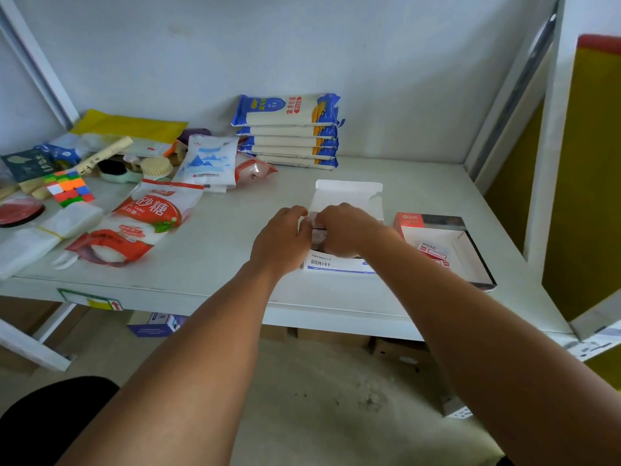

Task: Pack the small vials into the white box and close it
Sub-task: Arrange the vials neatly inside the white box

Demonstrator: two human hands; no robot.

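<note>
The white box [339,265] stands on the shelf in front of me, its lid flap [347,193] raised at the back. My left hand [282,237] and my right hand [349,230] meet over the box's open top, fingers bent down into it. Between the fingers a small pinkish-grey bundle of vials [317,227] shows, pinched from both sides. Most of the box's inside is hidden by my hands.
A red-and-black open box [470,264] with small packets lies right of the white box. Left lie sugar bags [144,223], a Rubik's cube [69,188], brushes and plastic bags. A stack of noodle packs [289,132] sits at the back. Shelf uprights stand at both sides.
</note>
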